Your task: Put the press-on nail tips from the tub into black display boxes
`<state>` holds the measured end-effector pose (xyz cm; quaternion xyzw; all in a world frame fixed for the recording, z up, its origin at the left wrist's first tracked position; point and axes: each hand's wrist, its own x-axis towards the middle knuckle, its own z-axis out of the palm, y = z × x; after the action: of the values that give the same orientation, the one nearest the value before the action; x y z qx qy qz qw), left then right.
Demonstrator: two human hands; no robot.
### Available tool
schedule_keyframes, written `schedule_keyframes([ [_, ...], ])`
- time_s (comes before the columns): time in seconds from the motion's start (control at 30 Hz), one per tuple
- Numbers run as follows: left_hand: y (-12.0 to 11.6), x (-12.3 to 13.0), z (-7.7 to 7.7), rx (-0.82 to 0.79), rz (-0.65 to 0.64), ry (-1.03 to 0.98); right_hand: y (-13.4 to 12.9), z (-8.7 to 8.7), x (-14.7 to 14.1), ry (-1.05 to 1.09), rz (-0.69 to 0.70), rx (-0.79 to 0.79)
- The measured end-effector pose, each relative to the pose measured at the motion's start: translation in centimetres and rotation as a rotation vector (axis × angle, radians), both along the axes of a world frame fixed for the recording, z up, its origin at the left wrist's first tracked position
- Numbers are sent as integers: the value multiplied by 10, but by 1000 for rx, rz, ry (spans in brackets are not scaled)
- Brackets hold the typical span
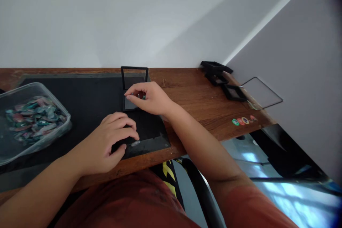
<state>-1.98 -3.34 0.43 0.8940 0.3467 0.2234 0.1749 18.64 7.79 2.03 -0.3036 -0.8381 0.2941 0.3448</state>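
Note:
My left hand rests low on the black mat, fingers bent and apart, with nothing seen between them. Just off its fingertips lies a small clear wrapped piece. Over the lower half of an opened black-framed case is my right hand. Its thumb and fingers are curled close together at the tips; whether they hold anything is too small to tell. Small dark and green items show behind its thumb, inside the case. The case's framed lid stands upright at the back.
At the left, a clear plastic tub holds several wrapped pieces. Black frames sit at the back right of the wooden table. Several round coloured stickers lie near its right edge. A thin wire frame leans there.

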Motion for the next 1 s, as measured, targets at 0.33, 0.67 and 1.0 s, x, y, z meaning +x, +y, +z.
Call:
schedule_keyframes([
  [0.33, 7, -5, -16, -15, 2, 84, -1, 0, 1, -73, 48, 28],
  [0.67, 12, -5, -15, 61, 43, 55, -2, 4, 3, -112, 45, 42],
  [1.0, 21, -14, -2, 261, 312, -69, 12, 4, 7, 14, -205, 84],
])
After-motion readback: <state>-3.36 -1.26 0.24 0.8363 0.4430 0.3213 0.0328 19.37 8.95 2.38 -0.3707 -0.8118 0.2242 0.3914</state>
